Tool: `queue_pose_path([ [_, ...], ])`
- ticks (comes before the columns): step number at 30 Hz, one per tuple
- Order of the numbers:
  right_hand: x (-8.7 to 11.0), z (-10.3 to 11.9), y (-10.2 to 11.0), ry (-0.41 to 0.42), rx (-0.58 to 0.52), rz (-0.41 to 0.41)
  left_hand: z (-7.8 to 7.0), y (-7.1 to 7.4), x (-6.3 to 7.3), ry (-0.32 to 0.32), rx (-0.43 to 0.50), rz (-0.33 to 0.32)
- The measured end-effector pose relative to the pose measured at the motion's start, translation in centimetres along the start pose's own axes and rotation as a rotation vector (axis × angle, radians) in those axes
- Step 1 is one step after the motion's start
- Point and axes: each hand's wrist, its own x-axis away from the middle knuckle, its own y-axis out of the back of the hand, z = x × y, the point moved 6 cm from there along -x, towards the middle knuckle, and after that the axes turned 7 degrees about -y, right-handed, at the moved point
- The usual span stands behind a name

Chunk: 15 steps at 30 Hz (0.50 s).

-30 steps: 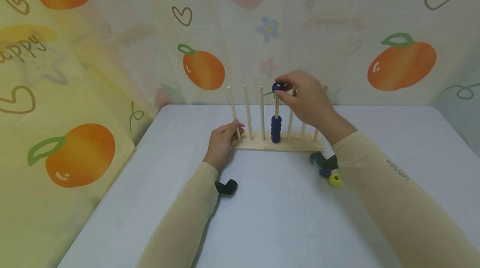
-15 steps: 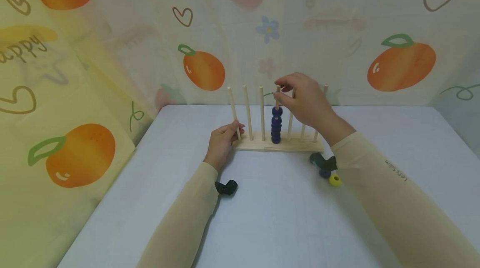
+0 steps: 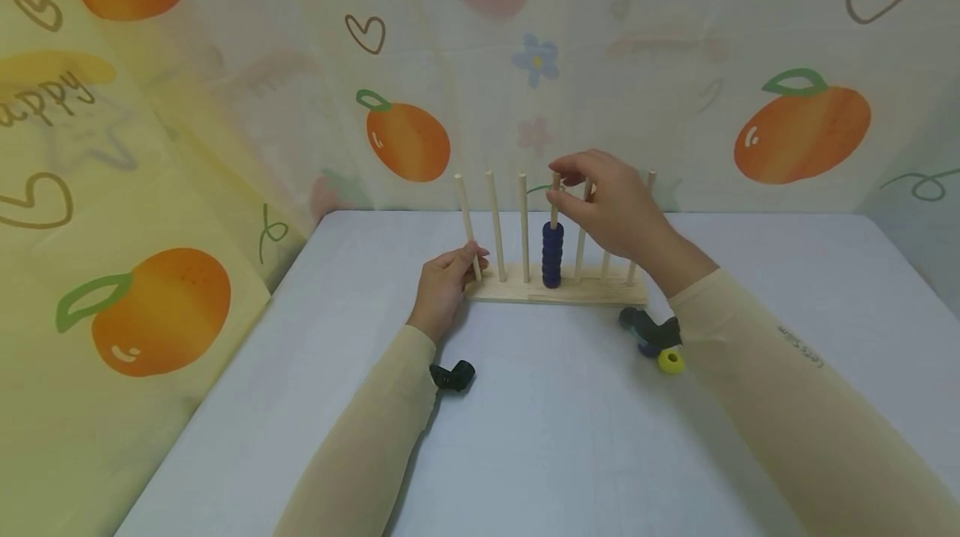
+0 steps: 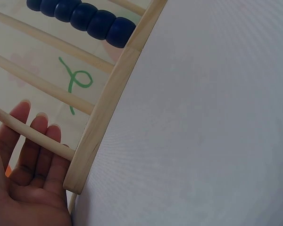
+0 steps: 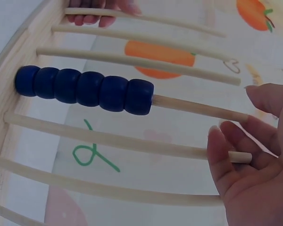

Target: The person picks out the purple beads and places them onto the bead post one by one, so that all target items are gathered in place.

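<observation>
A wooden rack (image 3: 555, 293) with a row of upright pegs stands on the table. Several dark blue beads (image 3: 552, 255) are stacked on its middle peg (image 5: 198, 107), touching one another down to the base in the right wrist view. My left hand (image 3: 441, 288) holds the leftmost peg (image 4: 42, 137) low down, fingers behind it and thumb in front. At the top of the middle peg is my right hand (image 3: 615, 208), its thumb and fingers parted around the bare tip with no bead between them. It partly hides the pegs on the right.
A yellow bead (image 3: 671, 362) and a partly hidden blue bead (image 3: 647, 348) lie on the white table (image 3: 540, 437) by the right wrist. Black wrist devices sit at both cuffs. A printed curtain (image 3: 480, 62) hangs behind the rack.
A blue bead pinched by my right hand at the peg's top was let go and slid down onto the stack. My left hand stayed at the leftmost peg.
</observation>
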Motion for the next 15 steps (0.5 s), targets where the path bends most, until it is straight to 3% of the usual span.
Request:
queue_pose_path([
  [15,1.8,0.2,0.9,-0.01,-0.093,0.039,0.1,0.0,0.0,0.001,-0.021,0.003],
])
